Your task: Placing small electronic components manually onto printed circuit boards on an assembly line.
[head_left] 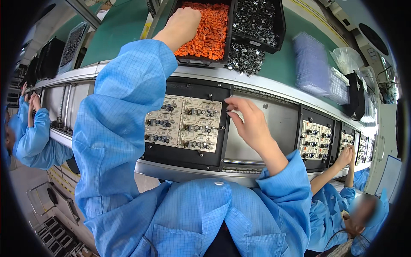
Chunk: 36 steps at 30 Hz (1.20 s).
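Note:
My left hand [185, 26] reaches over the left side of a black bin [201, 62] filled with small orange parts [209, 32]. Its fingers are curled under and partly hidden, so what they hold does not show. Above the conveyor, my right hand [253, 127] has its thumb and forefinger brought close together around a tiny dark part [229, 111]. That hand is just right of a panel of pale circuit boards [199, 118], which carries several dark cylindrical components. The panel lies in a black carrier frame [185, 155], partly covered by my left sleeve.
Small black and metallic parts fill another bin [257, 19], with a loose pile [245, 59] in front. Clear plastic trays [311, 64] are stacked at the right. More board panels [315, 139] sit along the line, where a co-worker's hands [346, 157] work. Another person [36, 132] is at left.

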Available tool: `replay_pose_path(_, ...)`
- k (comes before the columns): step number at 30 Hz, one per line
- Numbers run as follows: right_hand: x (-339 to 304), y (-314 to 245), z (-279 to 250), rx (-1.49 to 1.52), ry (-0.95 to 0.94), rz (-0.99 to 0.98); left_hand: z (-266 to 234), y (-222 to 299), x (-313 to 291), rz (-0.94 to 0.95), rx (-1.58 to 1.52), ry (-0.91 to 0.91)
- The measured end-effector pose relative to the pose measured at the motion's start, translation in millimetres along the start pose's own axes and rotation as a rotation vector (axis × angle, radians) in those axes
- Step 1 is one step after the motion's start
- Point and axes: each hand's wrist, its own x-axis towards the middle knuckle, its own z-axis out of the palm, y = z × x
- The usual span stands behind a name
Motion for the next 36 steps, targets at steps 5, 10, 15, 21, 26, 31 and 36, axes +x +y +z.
replay_pose_path(5,23,-4,18,-0.163,-0.085,-0.047,14,-15,-6,0.015,-0.077,0.204)
replay_pose_path(10,35,-5,31,-0.252,-0.146,-0.051,31,-41,-6,0.076,-0.088,0.247)
replay_pose_path(15,43,0,35,-0.340,-0.197,-0.074,22,-41,-7,-0.025,-0.258,0.191)
replay_pose_path(21,44,5,30,-0.403,-0.173,-0.091,-36,-26,-34,-0.016,-0.488,0.037)
replay_pose_path(26,57,55,-7,-0.413,0.104,0.063,-57,0,-101,-0.065,-0.725,-0.227)
replay_pose_path(31,79,107,-42,-0.373,0.289,0.112,-70,28,-158,-0.150,-0.766,-0.335)
replay_pose_path(36,84,109,-40,-0.225,0.275,0.196,-55,34,-177,-0.022,-0.673,-0.292)
